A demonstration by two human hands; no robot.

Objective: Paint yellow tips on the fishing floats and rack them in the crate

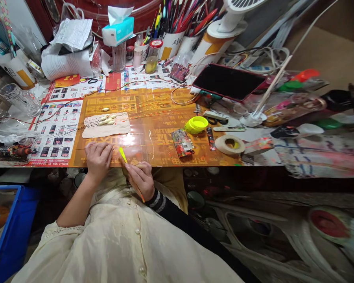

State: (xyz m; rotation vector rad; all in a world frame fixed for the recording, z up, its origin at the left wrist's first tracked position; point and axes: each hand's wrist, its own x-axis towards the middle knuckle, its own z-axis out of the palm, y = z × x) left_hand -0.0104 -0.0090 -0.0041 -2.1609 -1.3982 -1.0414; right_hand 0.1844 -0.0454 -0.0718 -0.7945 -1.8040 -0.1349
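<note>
Right-hand grip (140,181) on neon stick (123,155) — white cups (171,45) of pens (177,21), beyond

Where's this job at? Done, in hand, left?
Done, by the look of it: pale spindle-shaped pieces lie on a cloth, thin wires fanning across the mat. In hand: the right hand holds a thin stick with a neon-yellow tip; the left hand rests flat on the mat. Left: the pale pieces show no yellow, though how much remains can't be told.
</note>
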